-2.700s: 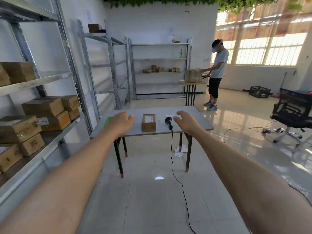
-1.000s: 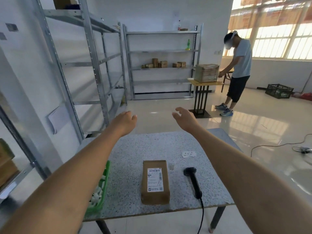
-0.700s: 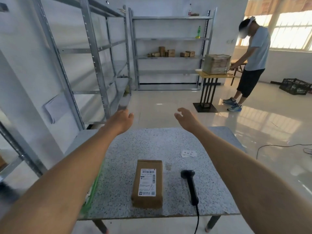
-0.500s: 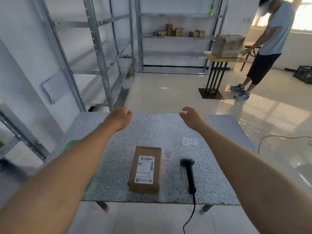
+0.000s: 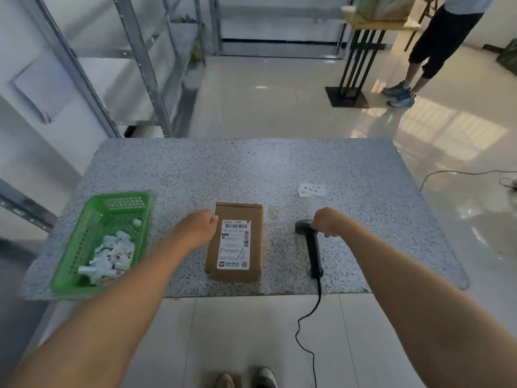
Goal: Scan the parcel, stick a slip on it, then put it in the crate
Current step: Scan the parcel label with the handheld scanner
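Note:
A brown cardboard parcel [image 5: 237,247] with a white barcode label lies flat near the front edge of the speckled table [image 5: 251,166]. My left hand [image 5: 195,229] is at the parcel's upper left edge, fingers loosely curled and touching its side. A black corded scanner [image 5: 314,254] lies to the right of the parcel. My right hand [image 5: 327,221] hovers at the scanner's head with fingers bent down, not closed around it. Small white slips [image 5: 312,189] lie farther back on the right. A green crate [image 5: 81,242] with several white scraps inside stands at the left.
The scanner's cable [image 5: 307,323] hangs off the front edge to the floor near my shoes [image 5: 246,380]. Metal shelving [image 5: 140,65] stands behind on the left. Another person [image 5: 436,40] stands at a small table [image 5: 361,51] at the back right.
I have come up to the table and my view has tipped down. Both hands dropped from the air over the far side to the parcel's left edge and the scanner's head.

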